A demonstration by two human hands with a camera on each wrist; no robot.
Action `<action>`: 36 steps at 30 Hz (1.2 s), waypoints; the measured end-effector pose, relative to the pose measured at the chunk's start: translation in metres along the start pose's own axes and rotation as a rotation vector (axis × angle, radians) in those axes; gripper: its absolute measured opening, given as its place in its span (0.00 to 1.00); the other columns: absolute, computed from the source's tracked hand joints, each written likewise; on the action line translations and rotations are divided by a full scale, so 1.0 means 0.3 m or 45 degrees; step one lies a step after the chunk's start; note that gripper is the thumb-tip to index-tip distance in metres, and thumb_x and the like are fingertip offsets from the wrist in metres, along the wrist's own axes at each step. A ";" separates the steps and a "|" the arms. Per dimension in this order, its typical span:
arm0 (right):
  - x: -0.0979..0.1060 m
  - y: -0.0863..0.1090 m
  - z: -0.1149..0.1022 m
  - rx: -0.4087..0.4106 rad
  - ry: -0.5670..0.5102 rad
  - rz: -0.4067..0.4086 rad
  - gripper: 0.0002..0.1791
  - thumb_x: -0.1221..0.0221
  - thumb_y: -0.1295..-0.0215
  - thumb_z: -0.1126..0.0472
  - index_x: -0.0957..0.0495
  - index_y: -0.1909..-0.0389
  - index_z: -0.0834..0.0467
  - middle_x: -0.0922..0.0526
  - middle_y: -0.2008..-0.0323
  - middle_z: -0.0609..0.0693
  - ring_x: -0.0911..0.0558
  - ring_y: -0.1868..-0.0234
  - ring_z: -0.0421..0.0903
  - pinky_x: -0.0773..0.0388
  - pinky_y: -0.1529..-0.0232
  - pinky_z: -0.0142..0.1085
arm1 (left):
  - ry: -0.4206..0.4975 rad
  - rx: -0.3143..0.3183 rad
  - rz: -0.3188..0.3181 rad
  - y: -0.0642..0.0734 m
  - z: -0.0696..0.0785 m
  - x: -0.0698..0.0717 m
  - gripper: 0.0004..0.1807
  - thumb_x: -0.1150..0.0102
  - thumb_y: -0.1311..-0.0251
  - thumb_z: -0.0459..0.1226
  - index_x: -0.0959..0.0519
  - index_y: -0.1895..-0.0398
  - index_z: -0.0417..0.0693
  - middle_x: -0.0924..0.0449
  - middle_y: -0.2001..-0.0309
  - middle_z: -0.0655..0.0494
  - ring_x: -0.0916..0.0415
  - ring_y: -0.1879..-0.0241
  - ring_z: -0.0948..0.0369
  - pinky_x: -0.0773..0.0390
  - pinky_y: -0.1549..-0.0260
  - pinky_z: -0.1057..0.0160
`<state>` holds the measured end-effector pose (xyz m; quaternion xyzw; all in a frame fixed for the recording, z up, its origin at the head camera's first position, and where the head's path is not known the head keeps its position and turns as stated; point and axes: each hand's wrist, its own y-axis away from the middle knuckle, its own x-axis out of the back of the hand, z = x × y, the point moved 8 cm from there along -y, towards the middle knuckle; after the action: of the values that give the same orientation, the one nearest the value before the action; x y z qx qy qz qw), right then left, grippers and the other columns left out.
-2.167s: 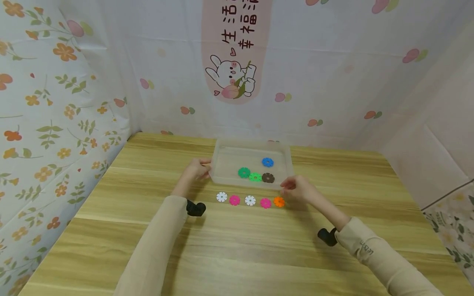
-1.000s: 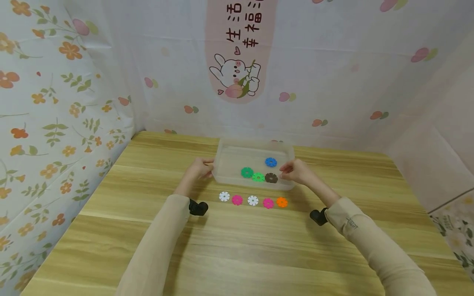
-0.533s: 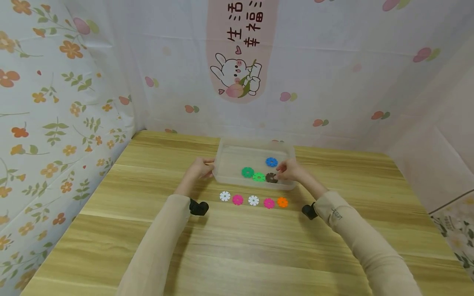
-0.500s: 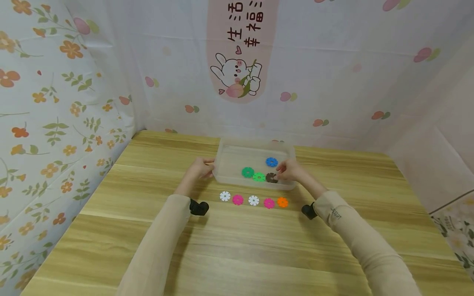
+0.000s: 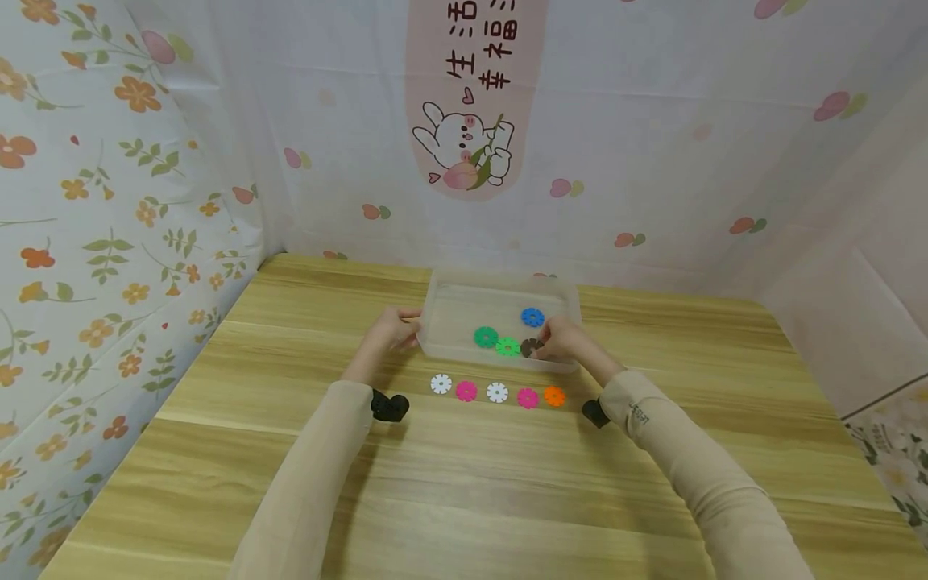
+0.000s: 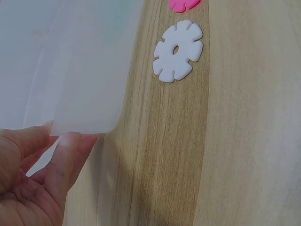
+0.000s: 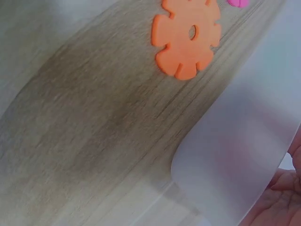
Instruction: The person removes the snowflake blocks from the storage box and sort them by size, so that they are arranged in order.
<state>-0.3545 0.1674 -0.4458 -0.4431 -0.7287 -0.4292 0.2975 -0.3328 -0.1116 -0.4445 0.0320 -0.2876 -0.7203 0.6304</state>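
Observation:
A translucent plastic box (image 5: 449, 354) stands at the back of the table. My left hand (image 5: 387, 330) holds its left end, thumb and fingers at the corner in the left wrist view. Inside lie a blue snowflake disc (image 5: 532, 316), a dark green disc (image 5: 486, 337), a bright green disc (image 5: 508, 347) and a brown disc (image 5: 529, 348). My right hand (image 5: 564, 338) reaches over the right end into the box, a fingertip overlapping the brown disc and covering part of it. The frosted wall hides these fingertips in the right wrist view, so I cannot tell whether they pinch the disc.
Before the box, a row of discs lies on the wooden table (image 5: 464, 483): a white disc (image 5: 441, 384), a pink disc (image 5: 466, 391), another white disc (image 5: 497, 392), another pink disc (image 5: 528, 398) and an orange disc (image 7: 188, 37). A printed cloth (image 5: 326, 161) hangs behind.
My right hand has moved from outside the box's front right corner, over its right end and leftward onto the brown disc. My left hand stays at the left end.

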 end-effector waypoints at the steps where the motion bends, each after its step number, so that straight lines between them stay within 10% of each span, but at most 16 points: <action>1: -0.007 -0.022 0.018 -0.007 0.004 -0.005 0.20 0.30 0.55 0.59 0.26 0.68 0.66 0.25 0.68 0.56 0.28 0.66 0.49 0.26 0.65 0.37 | 0.006 -0.002 -0.005 0.001 0.000 -0.001 0.23 0.53 0.36 0.31 0.34 0.37 0.43 0.26 0.48 0.36 0.29 0.80 0.69 0.24 0.78 0.75; 8: -0.024 -0.064 0.050 -0.025 0.003 -0.011 0.22 0.29 0.57 0.57 0.27 0.67 0.65 0.26 0.67 0.55 0.28 0.66 0.48 0.26 0.65 0.37 | 0.006 0.016 -0.013 -0.010 -0.005 -0.003 0.23 0.53 0.36 0.30 0.35 0.36 0.42 0.26 0.49 0.35 0.28 0.80 0.68 0.22 0.76 0.73; 16: 0.028 0.057 -0.034 -0.020 -0.185 0.036 0.17 0.35 0.49 0.67 0.27 0.60 0.69 0.26 0.71 0.54 0.28 0.69 0.45 0.28 0.71 0.29 | 0.050 -0.060 -0.043 -0.166 -0.087 -0.006 0.22 0.45 0.40 0.33 0.27 0.42 0.51 0.21 0.59 0.41 0.23 0.74 0.62 0.19 0.74 0.67; 26: 0.020 0.075 -0.028 -0.028 -0.658 -0.048 0.17 0.43 0.43 0.74 0.32 0.52 0.74 0.31 0.71 0.51 0.26 0.74 0.38 0.18 0.66 0.30 | 0.007 -0.006 -0.010 -0.015 -0.004 -0.001 0.23 0.53 0.37 0.29 0.34 0.37 0.41 0.26 0.49 0.33 0.28 0.79 0.68 0.23 0.77 0.73; 33: 0.039 0.094 -0.041 -0.003 -0.671 -0.020 0.18 0.44 0.42 0.73 0.32 0.51 0.75 0.31 0.72 0.49 0.28 0.72 0.38 0.18 0.62 0.33 | 0.121 -0.154 -0.082 -0.314 -0.174 0.009 0.19 0.40 0.44 0.34 0.23 0.47 0.52 0.19 0.67 0.42 0.21 0.77 0.59 0.19 0.78 0.64; 36: 0.045 0.098 -0.050 0.019 -0.669 -0.021 0.18 0.44 0.42 0.73 0.32 0.52 0.75 0.30 0.72 0.49 0.27 0.72 0.37 0.18 0.61 0.33 | 0.078 -0.110 -0.067 -0.371 -0.214 0.008 0.22 0.41 0.43 0.35 0.26 0.43 0.54 0.18 0.61 0.42 0.20 0.73 0.58 0.18 0.72 0.61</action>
<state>-0.3331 0.1663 -0.4174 -0.5312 -0.7877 -0.2963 0.0981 -0.4060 -0.1336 -0.5478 0.0344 -0.2359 -0.7470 0.6205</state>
